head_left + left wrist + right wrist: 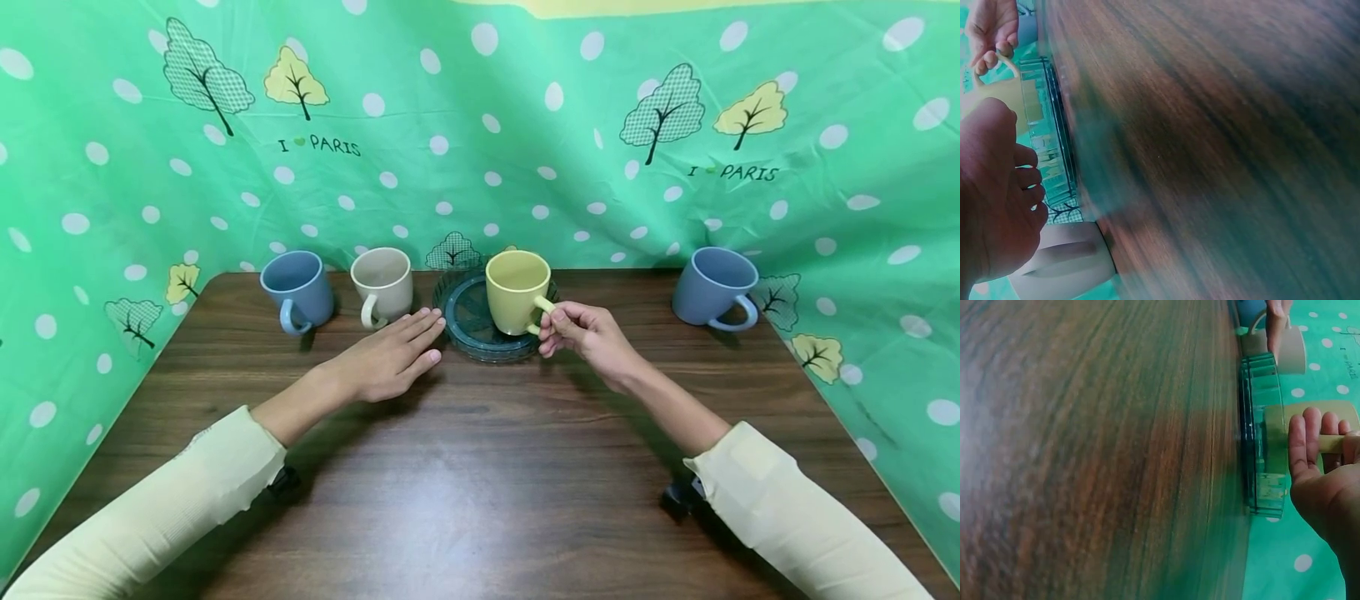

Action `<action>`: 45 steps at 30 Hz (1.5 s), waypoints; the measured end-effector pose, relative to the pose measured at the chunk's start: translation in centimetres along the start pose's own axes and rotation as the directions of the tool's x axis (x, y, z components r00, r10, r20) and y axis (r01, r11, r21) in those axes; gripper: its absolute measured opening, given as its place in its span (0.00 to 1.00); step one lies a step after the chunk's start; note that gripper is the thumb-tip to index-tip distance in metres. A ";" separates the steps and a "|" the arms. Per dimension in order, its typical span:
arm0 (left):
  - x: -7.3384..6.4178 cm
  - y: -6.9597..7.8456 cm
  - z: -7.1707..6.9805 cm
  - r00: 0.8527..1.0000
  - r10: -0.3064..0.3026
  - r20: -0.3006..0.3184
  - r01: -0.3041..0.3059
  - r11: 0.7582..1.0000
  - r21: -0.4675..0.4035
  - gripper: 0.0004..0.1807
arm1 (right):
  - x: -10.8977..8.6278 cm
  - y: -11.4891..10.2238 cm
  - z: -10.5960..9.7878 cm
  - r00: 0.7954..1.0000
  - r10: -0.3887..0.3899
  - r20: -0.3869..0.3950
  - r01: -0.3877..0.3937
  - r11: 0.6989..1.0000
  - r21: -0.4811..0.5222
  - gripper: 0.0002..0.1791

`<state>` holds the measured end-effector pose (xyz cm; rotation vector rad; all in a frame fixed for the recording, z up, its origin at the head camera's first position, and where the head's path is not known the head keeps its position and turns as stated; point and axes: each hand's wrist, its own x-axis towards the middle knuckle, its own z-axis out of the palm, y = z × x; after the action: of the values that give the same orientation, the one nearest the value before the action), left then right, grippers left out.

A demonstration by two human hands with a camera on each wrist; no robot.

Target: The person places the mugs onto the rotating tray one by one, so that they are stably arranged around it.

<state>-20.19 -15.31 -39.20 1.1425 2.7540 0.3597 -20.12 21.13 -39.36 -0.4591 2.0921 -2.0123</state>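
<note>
A yellow mug (516, 292) stands upright over a round clear glass dish (480, 343), its lower part inside the rim. My right hand (588, 337) grips the mug's handle, which points right; the right wrist view shows the fingers around the handle (1330, 444). My left hand (393, 354) is stretched out flat, palm down, with straight fingers whose tips reach the dish's left side. Behind that hand stands a light grey mug (382, 279), its lower part partly covered by the fingers. The left hand holds nothing.
A blue mug (297, 287) stands at the left rear of the wooden table (480, 467), another blue mug (716, 287) at the right rear. A green dotted cloth (465, 125) hangs behind and along both sides of the table.
</note>
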 end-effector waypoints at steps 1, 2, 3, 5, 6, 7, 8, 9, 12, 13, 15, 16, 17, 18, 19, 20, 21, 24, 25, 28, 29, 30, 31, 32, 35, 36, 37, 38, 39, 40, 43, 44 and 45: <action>0.0 0.0 0.0 1.000 -0.002 0.001 0.002 1.000 -0.001 0.35 | 0.0 0.0 0.1 1.000 0.003 0.001 -0.003 1.000 -0.001 0.16; 0.0 0.0 0.0 1.000 -0.005 0.004 0.005 1.000 -0.001 0.35 | 0.0 0.0 0.1 1.000 0.008 0.002 -0.008 1.000 0.000 0.17; 0.0 0.0 0.0 1.000 -0.006 0.004 0.006 1.000 -0.001 0.35 | 0.0 0.0 0.1 1.000 0.012 0.002 -0.012 1.000 -0.002 0.17; 0.0 0.0 0.1 1.000 -0.009 0.006 0.009 1.000 -0.001 0.35 | 0.0 0.1 0.2 1.000 0.018 0.005 -0.018 1.000 -0.007 0.17; 0.0 0.0 0.1 1.000 -0.008 0.004 0.008 1.000 -0.001 0.35 | 0.0 0.1 0.3 1.000 0.021 0.006 -0.021 1.000 -0.009 0.17; 0.0 0.0 0.2 1.000 -0.006 0.001 0.006 1.000 0.000 0.35 | 0.0 0.1 0.3 1.000 0.025 0.009 -0.024 1.000 -0.012 0.16; -0.1 0.0 0.2 1.000 -0.004 -0.002 0.004 1.000 0.001 0.35 | 0.0 0.1 0.4 1.000 0.028 0.011 -0.028 0.999 -0.016 0.16; -0.1 0.0 0.2 1.000 -0.002 -0.005 0.002 1.000 0.002 0.35 | 0.0 0.2 0.4 0.999 0.030 0.016 -0.030 0.999 -0.017 0.16; -0.1 0.0 0.3 1.000 0.001 -0.009 -0.001 1.000 0.003 0.35 | 0.0 0.2 0.6 0.999 0.031 0.025 -0.031 0.999 -0.017 0.17; -0.2 0.0 0.3 1.000 0.001 -0.010 -0.001 1.000 0.003 0.35 | 0.0 0.3 0.6 0.999 0.031 0.026 -0.030 0.999 -0.014 0.17; -0.2 0.0 0.3 1.000 0.000 -0.012 0.000 1.000 0.002 0.35 | 0.0 0.3 0.7 0.999 0.024 0.030 -0.024 1.000 -0.005 0.18; -0.2 0.0 0.4 1.000 0.001 -0.014 -0.001 1.000 0.002 0.35 | 0.0 0.3 0.7 0.999 0.023 0.030 -0.023 1.000 -0.001 0.17; -0.2 0.0 0.4 1.000 0.000 -0.015 0.000 1.000 0.000 0.35 | 0.0 0.3 0.8 0.999 0.022 0.031 -0.022 1.000 0.003 0.17; -0.2 -0.1 0.5 1.000 0.000 -0.016 -0.001 1.000 -0.003 0.35 | 0.0 0.3 0.8 0.999 0.022 0.032 -0.022 1.000 0.005 0.17; -0.2 -0.1 0.5 1.000 0.001 -0.018 -0.001 1.000 -0.007 0.35 | 0.0 0.3 0.9 0.999 0.022 0.035 -0.022 1.000 0.005 0.17; -0.2 -0.2 0.6 1.000 0.000 -0.018 0.000 1.000 -0.011 0.35 | 0.0 0.3 0.9 0.999 0.022 0.041 -0.022 1.000 0.003 0.16; -0.3 -0.2 0.7 1.000 -0.001 -0.018 0.001 1.000 -0.013 0.35 | 0.0 0.2 1.0 0.999 0.023 0.048 -0.023 1.000 0.000 0.16; -0.4 -0.4 0.9 1.000 -0.005 -0.018 0.005 1.000 -0.023 0.36 | 0.0 0.1 1.2 0.998 0.030 0.062 -0.030 1.000 -0.010 0.15; -0.4 -0.4 0.9 1.000 -0.006 -0.018 0.006 1.000 -0.023 0.36 | 0.0 0.1 1.3 0.997 0.032 0.066 -0.031 0.999 -0.009 0.15; -0.4 -0.5 1.0 1.000 -0.006 -0.019 0.005 1.000 -0.025 0.36 | 0.0 0.1 1.5 0.997 0.036 0.074 -0.036 0.999 0.002 0.15; -0.4 -0.4 1.0 1.000 -0.005 -0.019 0.005 1.000 -0.024 0.36 | 0.0 0.1 1.6 0.996 0.036 0.076 -0.037 0.999 0.007 0.15; -0.4 -0.4 0.9 1.000 -0.005 -0.018 0.004 1.000 -0.025 0.36 | 0.1 0.1 1.6 0.996 0.034 0.081 -0.036 0.999 0.012 0.15; -0.4 -0.4 0.9 1.000 -0.005 -0.018 0.005 1.000 -0.025 0.36 | 0.1 0.2 1.7 0.996 0.031 0.085 -0.033 0.999 0.016 0.15; -0.3 -0.3 0.8 1.000 -0.005 -0.018 0.005 1.000 -0.023 0.36 | 0.2 0.2 1.8 0.996 0.030 0.089 -0.032 0.999 0.018 0.15; -0.3 -0.2 0.7 1.000 -0.003 -0.016 0.003 1.000 -0.021 0.36 | 0.3 0.2 2.0 0.995 0.030 0.098 -0.033 0.999 0.027 0.13; -0.3 -0.1 0.7 1.000 -0.003 -0.016 0.002 1.000 -0.022 0.36 | 0.3 0.3 2.1 0.994 0.032 0.101 -0.035 0.999 0.030 0.13; -0.2 -0.1 0.7 1.000 -0.003 -0.014 0.003 1.000 -0.022 0.36 | 0.3 0.3 2.2 0.994 0.033 0.102 -0.037 0.999 0.030 0.13; -0.2 -0.1 0.7 1.000 -0.002 -0.014 0.002 1.000 -0.022 0.36 | 0.3 0.3 2.3 0.994 0.036 0.105 -0.039 0.999 0.030 0.13; -0.2 -0.1 0.7 1.000 -0.003 -0.013 0.003 1.000 -0.023 0.36 | 0.3 0.4 2.3 0.994 0.038 0.107 -0.041 0.999 0.030 0.13; -0.2 -0.1 0.8 1.000 -0.002 -0.013 0.002 1.000 -0.021 0.36 | 0.4 0.4 2.4 0.993 0.037 0.111 -0.041 0.999 0.029 0.13; -0.2 -0.1 0.8 1.000 -0.004 -0.015 0.004 1.000 -0.019 0.36 | 0.4 0.6 2.6 0.992 0.036 0.117 -0.040 0.999 0.026 0.13; -0.2 -0.1 0.8 1.000 -0.004 -0.016 0.004 1.000 -0.018 0.36 | 0.4 0.6 2.6 0.992 0.037 0.121 -0.040 0.999 0.026 0.13; -0.2 -0.1 0.9 1.000 -0.005 -0.015 0.005 1.000 -0.018 0.36 | 0.5 0.6 2.7 0.992 0.038 0.124 -0.042 0.999 0.027 0.13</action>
<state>-19.93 -15.41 -40.06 1.1336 2.7603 0.3941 -19.64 18.45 -40.12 -0.5182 1.9807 -1.9374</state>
